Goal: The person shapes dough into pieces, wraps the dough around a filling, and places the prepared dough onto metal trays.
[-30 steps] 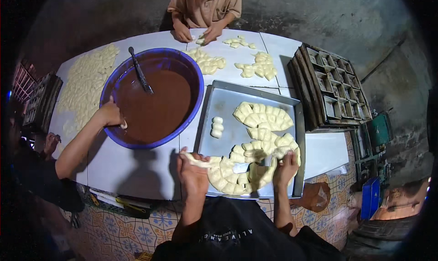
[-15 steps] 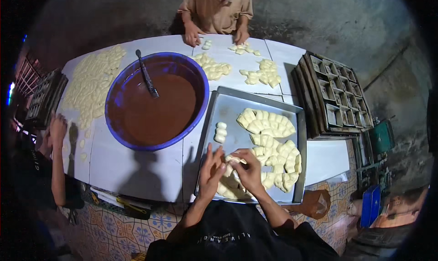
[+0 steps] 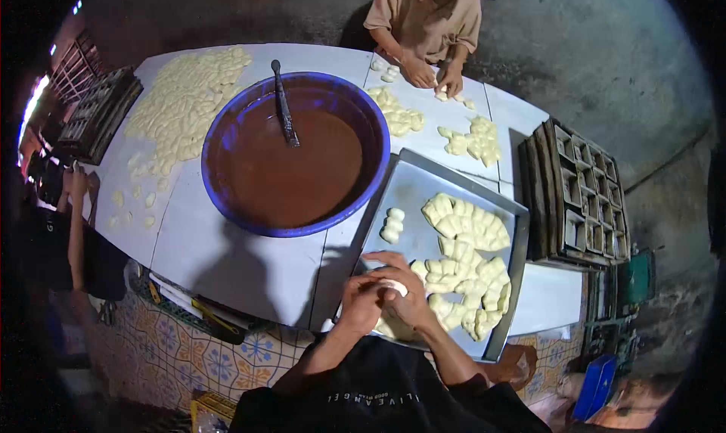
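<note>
My left hand [image 3: 361,306] and my right hand [image 3: 407,303] are cupped together over the lower left of a metal tray [image 3: 516,232], closed round a pale piece of dough [image 3: 393,286], mostly hidden by my fingers. To their right and beyond them lie clustered pieces of cut dough [image 3: 466,223]. A short row of small white dough balls [image 3: 392,226] sits apart near the tray's left side.
A blue basin [image 3: 227,206] of brown mixture with a utensil [image 3: 285,115] is left-centre on the tiled table [image 3: 181,244]. Dough [image 3: 174,115] is spread left. Stacked molds stand right [image 3: 575,191] and left [image 3: 94,111]. Co-workers work at the top [image 3: 420,24] and left [image 3: 76,244].
My hands have come together from opposite sides of the tray, closing round dough. The left co-worker's hand has left the basin. The view has shifted, moving the scene rightward.
</note>
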`<move>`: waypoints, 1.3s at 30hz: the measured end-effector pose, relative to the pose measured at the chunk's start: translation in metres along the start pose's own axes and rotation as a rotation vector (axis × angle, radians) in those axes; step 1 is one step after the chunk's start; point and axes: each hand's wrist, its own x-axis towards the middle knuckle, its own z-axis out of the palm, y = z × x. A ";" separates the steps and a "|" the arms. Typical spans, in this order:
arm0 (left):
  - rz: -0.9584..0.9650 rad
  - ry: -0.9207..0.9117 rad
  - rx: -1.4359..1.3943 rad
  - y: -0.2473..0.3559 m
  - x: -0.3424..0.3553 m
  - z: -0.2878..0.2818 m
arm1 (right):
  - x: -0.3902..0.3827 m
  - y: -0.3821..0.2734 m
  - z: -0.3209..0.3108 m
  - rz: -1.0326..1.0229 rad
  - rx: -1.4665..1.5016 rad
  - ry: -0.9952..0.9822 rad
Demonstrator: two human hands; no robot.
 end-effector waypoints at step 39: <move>0.040 0.000 1.220 0.049 0.028 0.027 | -0.033 0.024 0.002 0.134 -0.372 0.227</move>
